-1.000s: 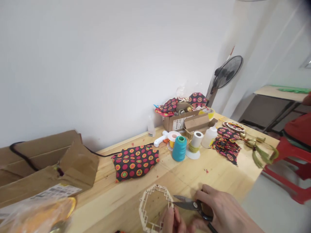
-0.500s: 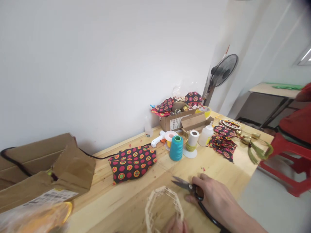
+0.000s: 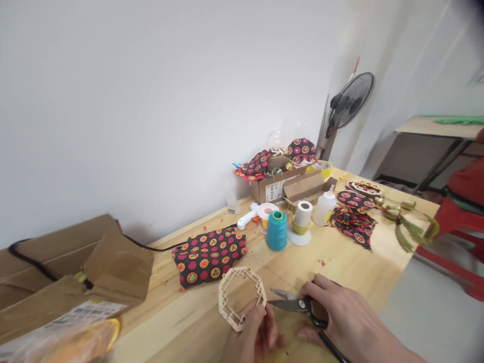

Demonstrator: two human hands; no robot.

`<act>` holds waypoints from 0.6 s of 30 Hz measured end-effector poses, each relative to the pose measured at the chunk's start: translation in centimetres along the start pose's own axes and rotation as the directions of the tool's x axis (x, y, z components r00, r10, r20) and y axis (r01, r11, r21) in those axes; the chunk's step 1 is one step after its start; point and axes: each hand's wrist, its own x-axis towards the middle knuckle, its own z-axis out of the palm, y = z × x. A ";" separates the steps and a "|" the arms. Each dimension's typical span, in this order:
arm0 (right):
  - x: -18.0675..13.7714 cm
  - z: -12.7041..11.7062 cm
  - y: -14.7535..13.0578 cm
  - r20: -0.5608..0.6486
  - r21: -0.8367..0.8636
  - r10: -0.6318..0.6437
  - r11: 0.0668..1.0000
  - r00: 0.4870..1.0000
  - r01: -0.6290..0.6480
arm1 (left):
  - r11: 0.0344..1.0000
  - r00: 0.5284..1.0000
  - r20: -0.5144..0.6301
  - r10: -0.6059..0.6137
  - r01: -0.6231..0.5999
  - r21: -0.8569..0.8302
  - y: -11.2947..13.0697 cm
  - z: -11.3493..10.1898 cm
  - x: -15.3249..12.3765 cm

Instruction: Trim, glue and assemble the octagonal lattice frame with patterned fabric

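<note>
My left hand [image 3: 254,333] pinches the near right edge of a pale wooden octagonal lattice frame [image 3: 240,296], holding it tilted just above the wooden table [image 3: 348,259]. My right hand [image 3: 342,320] grips black-handled scissors [image 3: 298,305]. Their blades are slightly parted and point left, with the tips close to the frame's right edge. A piece of dark fabric with pink and yellow circles [image 3: 209,252] lies flat just beyond the frame.
A teal thread cone [image 3: 277,230], a white spool [image 3: 302,215], a glue bottle [image 3: 325,206] and a small carton of fabric scraps [image 3: 279,177] stand farther back. More fabric pieces [image 3: 353,222] and bells with tassels [image 3: 403,222] lie right. A large cardboard box [image 3: 71,272] sits left. Red stool [image 3: 456,237] beside the table.
The frame, held edge-on and low half a second ago, now faces up and is higher. My right hand has brought the scissors back toward the frame's right edge.
</note>
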 end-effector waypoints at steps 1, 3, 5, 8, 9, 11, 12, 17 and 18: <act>0.1 0.1 -0.1 -0.005 0.009 0.012 1.000 1.000 -0.012 | 1.000 0.999 0.032 0.002 -0.001 -0.019 0.1 -0.1 0.3; 0.2 0.3 -0.1 -0.020 0.030 0.036 0.999 0.999 -0.036 | 1.000 0.995 0.096 0.010 -0.009 -0.007 0.1 -0.2 0.8; 0.2 0.5 -0.2 -0.041 0.050 0.055 0.997 0.998 -0.053 | 1.000 0.990 0.141 0.025 -0.027 0.012 -0.1 -0.3 1.3; 0.3 0.9 -0.3 -0.087 0.059 0.075 0.996 0.993 -0.070 | 0.996 0.984 0.170 0.052 -0.063 0.060 -0.4 -0.5 1.6; 0.3 1.0 -0.4 -0.103 0.057 0.081 0.996 0.991 -0.075 | 0.994 0.983 0.177 0.057 -0.072 0.077 -0.5 -0.5 1.7; 0.4 1.1 -0.6 -0.123 0.050 0.092 0.995 0.988 -0.086 | 0.992 0.980 0.192 0.061 -0.080 0.094 -0.4 -0.7 1.7; 0.5 1.2 -0.7 -0.128 0.045 0.097 0.995 0.987 -0.092 | 0.993 0.979 0.198 0.056 -0.076 0.094 -0.4 -0.8 1.7; 0.8 1.2 -0.9 -0.144 0.065 0.115 0.992 0.983 -0.106 | 0.997 0.981 0.193 0.029 -0.042 0.061 -0.3 -0.9 1.7; 0.8 1.2 -0.8 -0.154 0.091 0.114 0.991 0.981 -0.101 | 0.997 0.982 0.185 0.039 -0.052 0.061 -0.3 -0.8 1.6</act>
